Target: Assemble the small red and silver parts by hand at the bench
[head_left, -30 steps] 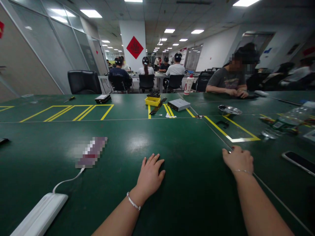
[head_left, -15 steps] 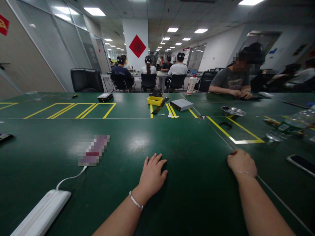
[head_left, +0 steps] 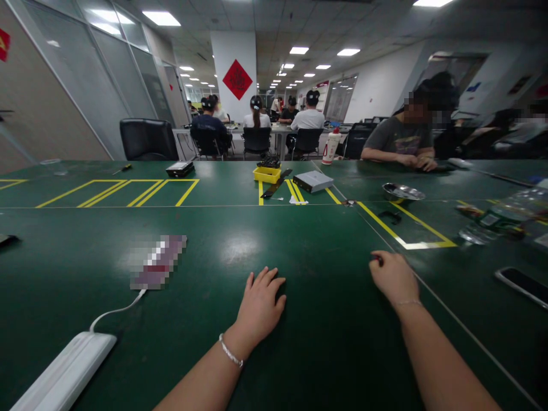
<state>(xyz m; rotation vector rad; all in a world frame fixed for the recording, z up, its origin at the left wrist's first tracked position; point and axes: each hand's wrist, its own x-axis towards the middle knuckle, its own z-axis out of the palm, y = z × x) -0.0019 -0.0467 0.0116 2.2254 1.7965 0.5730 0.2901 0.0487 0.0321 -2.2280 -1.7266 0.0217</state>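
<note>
My left hand (head_left: 261,308) rests palm down on the green tabletop (head_left: 325,342), fingers spread and nothing in them. My right hand (head_left: 394,278) is closed, just left of a seam in the table. A small black and red object (head_left: 377,260) pokes out between its thumb and index finger; the rest is hidden in the fist, so its kind is not clear. Beyond that hand, a small black curved piece (head_left: 390,217) lies within a yellow tape outline (head_left: 430,245). A shiny metal bowl (head_left: 403,193) stands just behind it.
At left, a white power strip (head_left: 64,374) connects by cable to a blurred phone (head_left: 160,262). Farther back are a yellow bin (head_left: 266,175) and a grey box (head_left: 313,181). On the right are a bottle (head_left: 492,220), another phone (head_left: 522,285) and a seated person (head_left: 398,137).
My right hand has moved left and slightly toward the far side, and the black and red object in it now shows. My left hand stays flat on the table. The view has shifted slightly.
</note>
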